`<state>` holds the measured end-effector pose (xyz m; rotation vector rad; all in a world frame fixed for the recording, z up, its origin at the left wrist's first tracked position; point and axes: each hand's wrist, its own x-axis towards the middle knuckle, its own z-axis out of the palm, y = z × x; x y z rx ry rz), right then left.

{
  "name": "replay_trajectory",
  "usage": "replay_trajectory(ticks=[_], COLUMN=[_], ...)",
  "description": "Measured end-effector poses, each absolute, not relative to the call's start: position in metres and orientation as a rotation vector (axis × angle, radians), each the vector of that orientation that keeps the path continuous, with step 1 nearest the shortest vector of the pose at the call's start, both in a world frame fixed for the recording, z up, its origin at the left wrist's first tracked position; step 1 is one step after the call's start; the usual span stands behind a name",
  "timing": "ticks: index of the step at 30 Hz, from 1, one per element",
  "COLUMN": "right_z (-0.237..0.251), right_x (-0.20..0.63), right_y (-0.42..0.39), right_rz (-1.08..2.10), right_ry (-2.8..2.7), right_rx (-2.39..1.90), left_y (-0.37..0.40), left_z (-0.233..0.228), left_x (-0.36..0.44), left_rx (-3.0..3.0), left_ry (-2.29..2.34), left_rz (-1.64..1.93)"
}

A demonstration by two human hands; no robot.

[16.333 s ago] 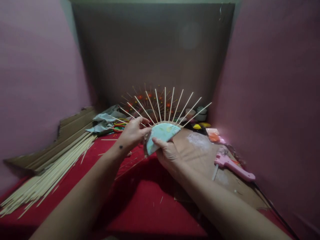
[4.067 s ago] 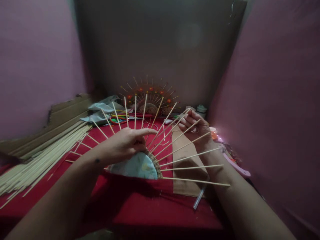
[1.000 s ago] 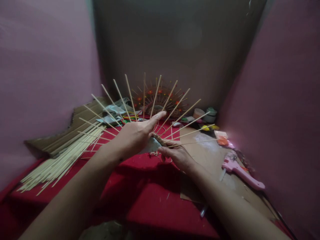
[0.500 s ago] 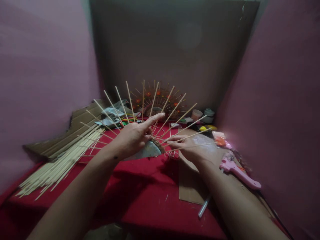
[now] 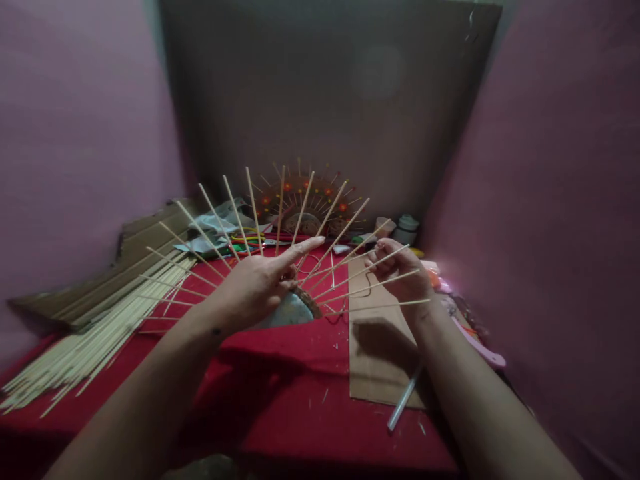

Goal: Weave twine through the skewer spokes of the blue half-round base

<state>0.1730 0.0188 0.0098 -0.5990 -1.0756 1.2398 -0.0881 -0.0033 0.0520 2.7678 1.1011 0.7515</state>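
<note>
A half-round piece with a pale blue-grey face (image 5: 290, 312) and a brown woven rim (image 5: 311, 303) stands on the red cloth. Long thin wooden sticks (image 5: 253, 210) fan out from it. My left hand (image 5: 255, 283) grips the top of this piece, its index finger stretched out to the right across the sticks; its other fingers are partly hidden. Off to the right, behind the outer sticks, my right hand (image 5: 400, 270) is closed in a pinch on a thin brown cord (image 5: 371, 285). Part of the cord runs back toward the woven rim, and a loop hangs below the fingers.
Loose sticks (image 5: 100, 333) lie in a bundle at left beside cardboard (image 5: 100, 273). A decorated fan-shaped piece (image 5: 305, 193) stands at the back. At right are a brown board (image 5: 375, 373), a glue stick (image 5: 404, 403), a pink glue gun (image 5: 480, 347) and a jar (image 5: 407, 229).
My right hand has moved up and right, away from the woven rim, drawing the cord out. My left hand keeps its grip. The whole view has shifted slightly.
</note>
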Motion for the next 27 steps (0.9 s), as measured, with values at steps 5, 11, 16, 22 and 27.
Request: replay_trajectory(ticks=[5, 11, 16, 22, 27], right_z=[0.017, 0.022, 0.02, 0.021, 0.009], right_x=[0.174, 0.18, 0.181, 0.183, 0.19], right_y=[0.018, 0.015, 0.015, 0.013, 0.025], right_rz=[1.239, 1.024, 0.886, 0.899, 0.973], right_ry=[-1.032, -1.058, -1.078, -1.024, -1.027], right_rx=[-0.623, -0.597, -0.676, -0.63, -0.82], left_y=[-0.003, 0.0, 0.004, 0.003, -0.002], left_z=[0.047, 0.042, 0.038, 0.04, 0.047], left_x=[-0.088, -0.086, -0.088, -0.088, -0.091], left_rx=[2.805, 2.833, 2.87, 2.819, 2.78], left_ry=[1.094, 1.096, 1.045, 1.094, 1.113], left_rz=[0.682, 0.593, 0.615, 0.581, 0.657])
